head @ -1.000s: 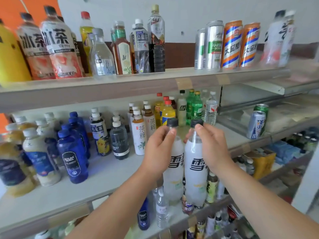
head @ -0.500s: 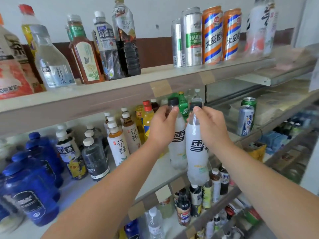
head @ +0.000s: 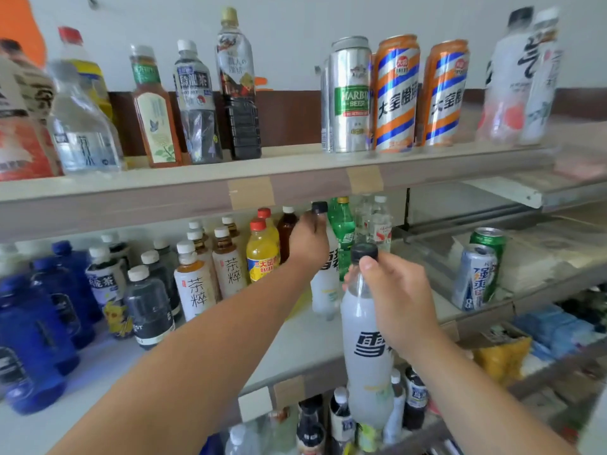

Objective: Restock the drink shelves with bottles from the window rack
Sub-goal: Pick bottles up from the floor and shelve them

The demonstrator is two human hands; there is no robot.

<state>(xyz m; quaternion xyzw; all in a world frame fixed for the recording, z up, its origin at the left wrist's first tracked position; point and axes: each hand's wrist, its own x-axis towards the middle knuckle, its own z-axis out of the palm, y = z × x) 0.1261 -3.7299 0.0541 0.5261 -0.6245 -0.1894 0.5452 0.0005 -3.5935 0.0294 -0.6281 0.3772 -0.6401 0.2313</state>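
Observation:
I hold two white bottles with black caps and black lettering. My left hand (head: 308,242) grips the neck of one white bottle (head: 325,290), which stands deep on the middle shelf (head: 295,339) in front of a green bottle (head: 343,231). My right hand (head: 394,297) is closed around the neck of the second white bottle (head: 368,366), which hangs upright in the air in front of the shelf's front edge, its base below shelf level.
Tea bottles (head: 197,284), a yellow drink (head: 262,254), dark bottles (head: 149,310) and blue bottles (head: 49,310) fill the middle shelf's left. Two cans (head: 478,274) stand at its right. The top shelf (head: 295,178) carries tall cans (head: 394,93) and bottles. More bottles sit below.
My left hand has pushed its bottle further back onto the middle shelf. My right hand has drawn apart from it and holds its bottle lower, off the shelf's front edge.

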